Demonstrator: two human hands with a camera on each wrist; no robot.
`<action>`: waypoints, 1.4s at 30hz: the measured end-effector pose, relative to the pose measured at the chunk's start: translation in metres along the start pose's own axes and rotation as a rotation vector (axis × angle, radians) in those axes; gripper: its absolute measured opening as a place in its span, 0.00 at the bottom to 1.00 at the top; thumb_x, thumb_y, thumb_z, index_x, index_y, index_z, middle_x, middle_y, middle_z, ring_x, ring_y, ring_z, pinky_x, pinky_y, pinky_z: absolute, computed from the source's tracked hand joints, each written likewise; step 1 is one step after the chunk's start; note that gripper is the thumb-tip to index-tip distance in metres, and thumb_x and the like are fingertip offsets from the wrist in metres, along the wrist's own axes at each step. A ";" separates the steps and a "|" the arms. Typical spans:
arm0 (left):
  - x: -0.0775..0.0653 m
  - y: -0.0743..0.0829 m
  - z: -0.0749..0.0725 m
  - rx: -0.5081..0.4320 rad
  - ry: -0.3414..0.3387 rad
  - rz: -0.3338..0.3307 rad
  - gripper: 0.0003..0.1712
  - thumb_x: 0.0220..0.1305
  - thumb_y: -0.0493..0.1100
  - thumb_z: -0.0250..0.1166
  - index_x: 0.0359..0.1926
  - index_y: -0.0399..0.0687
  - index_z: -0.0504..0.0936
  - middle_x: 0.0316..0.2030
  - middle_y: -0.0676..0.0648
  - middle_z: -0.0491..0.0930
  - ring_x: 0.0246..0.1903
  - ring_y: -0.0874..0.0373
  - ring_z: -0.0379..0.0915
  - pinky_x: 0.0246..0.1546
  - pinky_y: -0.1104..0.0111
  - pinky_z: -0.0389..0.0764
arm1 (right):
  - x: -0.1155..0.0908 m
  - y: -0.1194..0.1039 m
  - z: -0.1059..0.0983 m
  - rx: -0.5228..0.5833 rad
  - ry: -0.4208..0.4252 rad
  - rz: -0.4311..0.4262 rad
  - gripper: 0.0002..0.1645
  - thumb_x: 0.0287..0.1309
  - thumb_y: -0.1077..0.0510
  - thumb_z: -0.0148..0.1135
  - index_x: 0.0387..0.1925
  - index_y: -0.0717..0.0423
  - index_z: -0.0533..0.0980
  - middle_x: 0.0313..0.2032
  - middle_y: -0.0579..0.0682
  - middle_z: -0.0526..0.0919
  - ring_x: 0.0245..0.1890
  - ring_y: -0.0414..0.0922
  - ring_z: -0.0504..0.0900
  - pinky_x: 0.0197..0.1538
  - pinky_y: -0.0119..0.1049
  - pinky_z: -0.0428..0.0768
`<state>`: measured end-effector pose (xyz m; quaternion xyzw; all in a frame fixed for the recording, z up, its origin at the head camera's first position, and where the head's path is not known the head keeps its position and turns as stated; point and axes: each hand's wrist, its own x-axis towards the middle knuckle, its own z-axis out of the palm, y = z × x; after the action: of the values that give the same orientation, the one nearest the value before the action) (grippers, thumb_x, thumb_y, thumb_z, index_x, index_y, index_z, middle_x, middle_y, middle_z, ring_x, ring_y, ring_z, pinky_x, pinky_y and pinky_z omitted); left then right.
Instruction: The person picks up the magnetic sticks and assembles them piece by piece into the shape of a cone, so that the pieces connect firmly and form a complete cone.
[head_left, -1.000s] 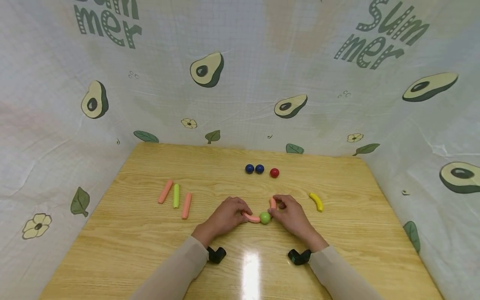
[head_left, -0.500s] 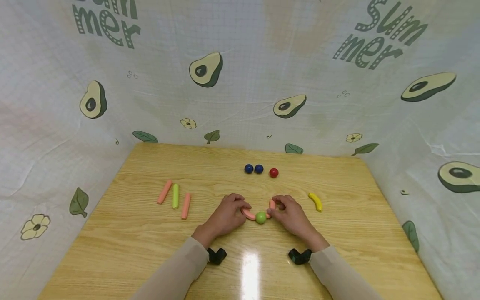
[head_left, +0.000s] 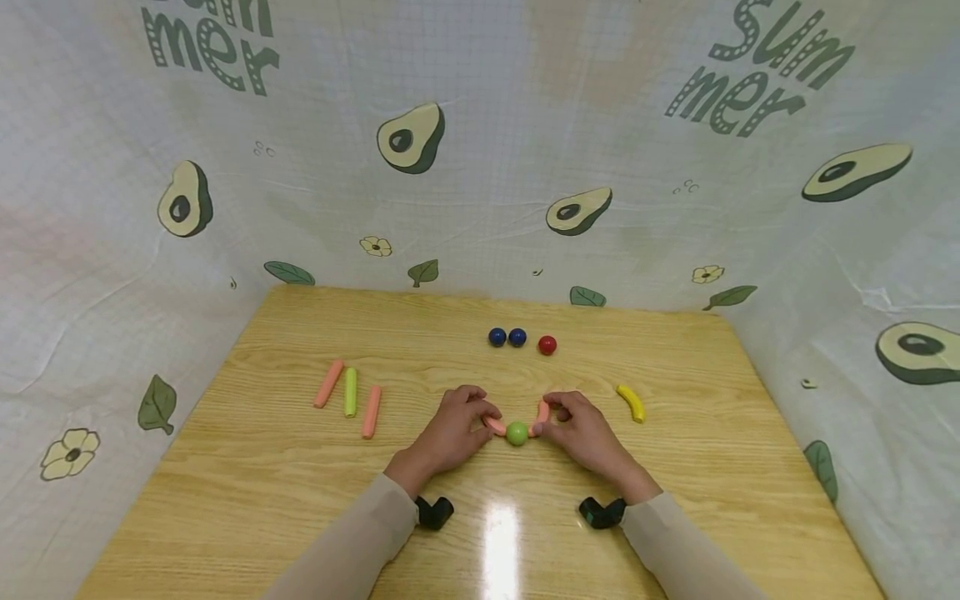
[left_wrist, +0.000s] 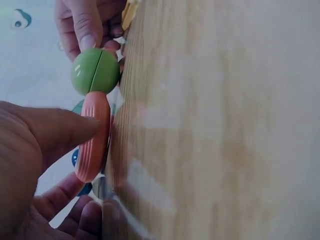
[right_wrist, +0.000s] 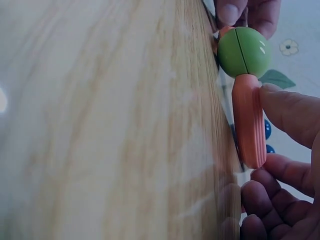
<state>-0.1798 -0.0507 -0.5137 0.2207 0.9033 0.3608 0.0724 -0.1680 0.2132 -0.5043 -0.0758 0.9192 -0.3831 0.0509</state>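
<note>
A shiny green ball (head_left: 517, 433) with a seam lies on the table between my two hands. Against its left side is a curved orange rod (left_wrist: 94, 137), ribbed along its flank. My left hand (head_left: 456, 429) pinches that rod, thumb on its side and a finger at its outer end. A second curved orange rod (right_wrist: 249, 122) meets the ball from the right. My right hand (head_left: 573, 429) holds this one between the thumb, near the ball, and a finger at the far end. Together the rods and ball form a shallow bow opening away from me.
Left on the wooden table (head_left: 285, 500) lie two straight orange rods (head_left: 328, 384) (head_left: 372, 412) with a lime-green rod (head_left: 351, 392) between them. Farther back sit two dark blue balls (head_left: 497, 337) (head_left: 517, 337) and a red ball (head_left: 547, 345). A curved yellow rod (head_left: 631, 403) lies to the right.
The green ball has shifted a little left between the hands. The left rod has swung to a steeper slant as my left hand moved slightly away from me.
</note>
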 end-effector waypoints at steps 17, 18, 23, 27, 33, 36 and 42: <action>0.003 0.004 0.003 -0.004 -0.025 -0.011 0.17 0.66 0.56 0.76 0.53 0.62 0.89 0.70 0.47 0.69 0.71 0.43 0.56 0.69 0.46 0.69 | 0.005 0.000 0.006 -0.015 0.010 -0.008 0.34 0.65 0.44 0.74 0.66 0.54 0.78 0.56 0.50 0.82 0.50 0.46 0.79 0.54 0.45 0.78; 0.004 0.003 0.002 0.002 -0.023 -0.012 0.16 0.67 0.56 0.75 0.53 0.62 0.89 0.70 0.47 0.70 0.71 0.43 0.57 0.69 0.47 0.69 | 0.005 0.000 0.007 -0.016 0.012 -0.008 0.33 0.65 0.44 0.74 0.66 0.54 0.78 0.56 0.50 0.82 0.50 0.46 0.78 0.54 0.45 0.78; 0.007 0.003 0.001 0.011 -0.012 0.005 0.12 0.69 0.50 0.74 0.52 0.60 0.89 0.69 0.46 0.70 0.71 0.42 0.59 0.69 0.48 0.70 | 0.006 0.000 0.008 -0.022 0.015 -0.003 0.35 0.65 0.43 0.74 0.67 0.55 0.77 0.55 0.51 0.81 0.48 0.46 0.77 0.52 0.44 0.77; 0.008 0.003 0.000 0.004 -0.014 0.008 0.10 0.71 0.46 0.72 0.52 0.59 0.90 0.70 0.46 0.70 0.72 0.42 0.59 0.70 0.48 0.70 | 0.006 0.000 0.008 -0.031 0.014 -0.004 0.38 0.65 0.43 0.74 0.70 0.55 0.76 0.56 0.51 0.81 0.48 0.46 0.77 0.53 0.44 0.76; 0.009 0.005 -0.002 -0.011 -0.025 0.004 0.10 0.72 0.45 0.71 0.52 0.59 0.90 0.69 0.46 0.70 0.72 0.42 0.59 0.71 0.47 0.70 | 0.006 -0.001 0.008 -0.042 0.012 -0.011 0.38 0.63 0.43 0.76 0.68 0.56 0.77 0.55 0.51 0.81 0.48 0.46 0.77 0.54 0.45 0.77; 0.009 0.005 -0.003 -0.015 -0.024 0.006 0.10 0.72 0.44 0.71 0.52 0.58 0.90 0.69 0.45 0.70 0.72 0.42 0.59 0.70 0.47 0.70 | 0.005 -0.002 0.007 -0.038 0.011 0.001 0.36 0.63 0.42 0.76 0.66 0.55 0.78 0.55 0.50 0.81 0.49 0.46 0.78 0.54 0.45 0.78; 0.009 0.004 -0.004 -0.024 -0.020 0.009 0.10 0.72 0.44 0.71 0.52 0.57 0.89 0.70 0.45 0.69 0.72 0.42 0.60 0.70 0.48 0.71 | 0.006 -0.001 0.007 -0.031 0.007 0.015 0.35 0.62 0.41 0.76 0.65 0.54 0.78 0.53 0.50 0.81 0.48 0.46 0.77 0.53 0.44 0.77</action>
<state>-0.1874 -0.0466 -0.5083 0.2272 0.8971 0.3699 0.0825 -0.1728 0.2066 -0.5089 -0.0682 0.9257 -0.3688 0.0496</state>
